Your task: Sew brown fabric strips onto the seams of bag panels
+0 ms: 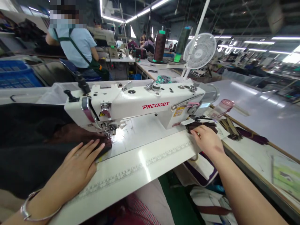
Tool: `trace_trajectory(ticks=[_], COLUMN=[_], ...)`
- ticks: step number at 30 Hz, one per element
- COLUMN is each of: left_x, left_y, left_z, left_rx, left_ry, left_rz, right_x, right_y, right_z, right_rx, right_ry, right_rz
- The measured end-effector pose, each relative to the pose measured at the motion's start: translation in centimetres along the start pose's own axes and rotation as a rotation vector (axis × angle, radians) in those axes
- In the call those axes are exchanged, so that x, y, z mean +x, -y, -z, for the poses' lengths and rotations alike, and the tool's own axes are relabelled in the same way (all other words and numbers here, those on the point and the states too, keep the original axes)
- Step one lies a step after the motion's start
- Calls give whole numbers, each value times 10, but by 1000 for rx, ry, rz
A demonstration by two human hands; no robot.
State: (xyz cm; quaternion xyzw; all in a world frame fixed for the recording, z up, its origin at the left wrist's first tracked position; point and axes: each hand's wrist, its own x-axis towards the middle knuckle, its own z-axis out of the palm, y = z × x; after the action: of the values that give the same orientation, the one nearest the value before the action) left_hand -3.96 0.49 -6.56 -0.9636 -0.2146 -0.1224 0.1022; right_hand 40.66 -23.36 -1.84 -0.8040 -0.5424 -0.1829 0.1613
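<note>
My left hand (78,164) lies flat with its fingers stretched out. Its fingertips press on dark brown fabric (72,132), right beside the needle area of a white sewing machine (131,103). The fabric's edge runs under the presser foot (109,134), and a larger black part (28,150) spreads out to the left. At the right end of the machine bed, my right hand (207,139) has its fingers curled together at a bundle of dark strips (211,126). A small yellowish bit shows at its fingers, but what they hold is hidden.
A printed ruler scale (131,170) runs along the table's front edge. On the right are a pink-lidded cup (222,109) and bundled strips (252,136). Thread cones (160,47) and a white fan (200,51) stand behind. A person in light blue (77,43) sits at back left.
</note>
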Motion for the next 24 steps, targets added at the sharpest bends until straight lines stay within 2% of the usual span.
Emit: trace_trajectory(ticks=[2, 5, 9, 17, 24], left_x=[0, 1, 2, 3, 1], left_y=[2, 3, 0, 0, 3], left_z=[-2, 1, 5, 7, 1], left_rx=[20, 47, 60, 38, 63], left_ry=[7, 31, 44, 43, 31], left_rz=[2, 3, 13, 25, 8], right_x=[5, 7, 0, -5, -7], right_y=[-31, -49, -51, -51, -53], right_z=[-11, -22, -27, -25, -34], right_rx=[-33, -56, -74, -70, -37], right_ry=[-1, 16, 0, -45, -158], right_rz=[0, 35, 63, 101, 77])
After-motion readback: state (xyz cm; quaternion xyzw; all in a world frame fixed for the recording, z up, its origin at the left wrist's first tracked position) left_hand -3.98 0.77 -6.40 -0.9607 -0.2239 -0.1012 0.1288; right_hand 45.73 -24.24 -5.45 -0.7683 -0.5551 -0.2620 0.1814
